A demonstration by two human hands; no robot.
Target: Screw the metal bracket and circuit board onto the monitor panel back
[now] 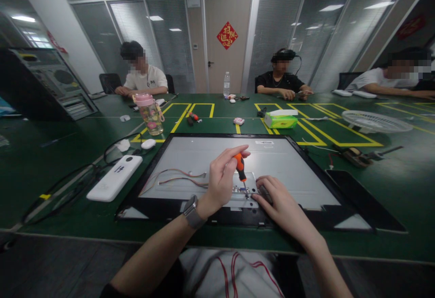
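Note:
A display panel [190, 153] with a grey back and black frame lies flat on the table before me. My left hand [222, 178], with a watch [193, 212] on the wrist, is closed at the orange-and-black handle of a screwdriver [240, 168]. The screwdriver stands nearly upright, slightly tilted, its tip down at a small metal plate [250, 179] near the panel's front edge. My right hand [280, 200] rests on the panel just right of the tip, thumb apart from the fingers; its palm side is hidden. Thin wires [180, 178] run left across the panel.
Left of the panel lie a white power bank [115, 178], black cables [64, 189] and a pink-lidded bottle [149, 114]. A dark flat slab [367, 198] and a tool [356, 155] lie right. Beyond are a green tissue pack [280, 120], a white fan grille [377, 121] and several seated people.

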